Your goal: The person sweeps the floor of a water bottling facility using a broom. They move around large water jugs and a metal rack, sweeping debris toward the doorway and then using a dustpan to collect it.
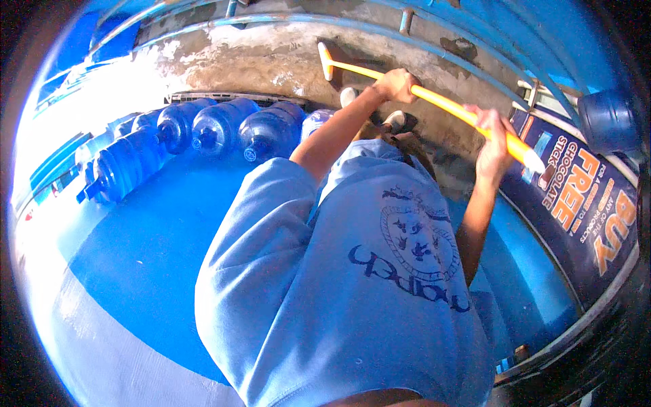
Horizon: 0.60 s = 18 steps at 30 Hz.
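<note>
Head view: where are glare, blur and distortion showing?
Head view: glare whites out the area left of the bottles; the railing bows near the rim; the right hand on the handle looks slightly soft; the corners go black.

A yellow-shafted tool [444, 104] is gripped by the left hand [397, 85] nearer its broad head [327, 62] and by the right hand [495, 141] near its white-tipped end [536, 163]. Blue water jugs [272, 127] are lined up at the left, and a dark printed banner [575, 197] is seen at the right
</note>
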Each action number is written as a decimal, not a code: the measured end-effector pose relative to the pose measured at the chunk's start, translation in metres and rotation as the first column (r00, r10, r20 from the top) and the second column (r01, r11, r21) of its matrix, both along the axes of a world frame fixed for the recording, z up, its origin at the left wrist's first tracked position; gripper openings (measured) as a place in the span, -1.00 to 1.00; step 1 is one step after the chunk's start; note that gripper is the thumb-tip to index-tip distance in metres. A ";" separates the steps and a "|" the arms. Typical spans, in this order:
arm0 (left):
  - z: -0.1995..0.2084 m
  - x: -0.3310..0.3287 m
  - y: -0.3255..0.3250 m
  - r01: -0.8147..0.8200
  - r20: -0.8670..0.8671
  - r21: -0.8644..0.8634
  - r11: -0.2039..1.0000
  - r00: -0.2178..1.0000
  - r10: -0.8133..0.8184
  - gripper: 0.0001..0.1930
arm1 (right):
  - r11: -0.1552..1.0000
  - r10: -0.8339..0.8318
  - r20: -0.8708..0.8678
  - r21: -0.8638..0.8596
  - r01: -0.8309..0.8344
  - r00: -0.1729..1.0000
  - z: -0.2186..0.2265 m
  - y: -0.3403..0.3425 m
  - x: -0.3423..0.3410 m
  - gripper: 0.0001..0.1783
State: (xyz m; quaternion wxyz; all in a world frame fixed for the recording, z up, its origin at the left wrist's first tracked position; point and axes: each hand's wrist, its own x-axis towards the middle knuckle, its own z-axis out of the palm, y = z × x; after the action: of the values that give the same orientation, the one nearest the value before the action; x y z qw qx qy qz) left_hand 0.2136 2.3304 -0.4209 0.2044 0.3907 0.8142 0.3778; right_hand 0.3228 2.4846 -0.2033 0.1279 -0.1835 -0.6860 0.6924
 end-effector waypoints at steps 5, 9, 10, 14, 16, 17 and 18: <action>0.072 0.040 0.055 -0.019 -0.104 0.294 0.956 0.993 0.052 -0.79 | 0.978 0.100 -0.311 0.207 -0.035 0.945 0.083 0.058 0.048 -0.67; 0.110 0.056 0.101 0.071 -0.070 0.424 0.903 0.997 -0.046 -0.84 | 0.977 0.207 -0.564 0.082 -0.196 0.799 0.147 0.071 0.066 -0.60; 0.109 0.056 0.112 0.123 -0.043 0.405 0.906 0.992 -0.115 -0.84 | 0.947 0.267 -0.621 0.028 -0.319 0.737 0.157 0.066 0.067 -0.59; 0.077 0.052 0.151 0.297 -0.006 0.409 0.863 0.946 -0.323 -0.84 | 0.952 0.269 -0.472 0.261 -0.159 0.839 0.134 0.035 0.055 -0.59; 0.056 0.057 0.166 0.335 0.070 0.423 0.842 0.914 -0.400 -0.83 | 0.923 0.241 -0.381 0.375 -0.089 0.893 0.106 0.024 0.055 -0.61; 0.048 0.060 0.173 0.326 0.073 0.425 0.844 0.918 -0.390 -0.83 | 0.912 0.286 -0.314 0.379 -0.156 0.906 0.098 0.025 0.057 -0.62; 0.042 0.064 0.180 0.321 0.079 0.424 0.847 0.918 -0.388 -0.82 | 0.939 0.239 -0.350 0.321 -0.124 0.906 0.094 0.031 0.060 -0.63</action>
State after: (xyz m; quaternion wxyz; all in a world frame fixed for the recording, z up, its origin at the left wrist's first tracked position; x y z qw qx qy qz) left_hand 0.2778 2.5105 -0.3791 0.2515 0.5362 0.6130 0.5230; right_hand 0.3823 2.5152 -0.1090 0.2194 0.0417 -0.7562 0.6151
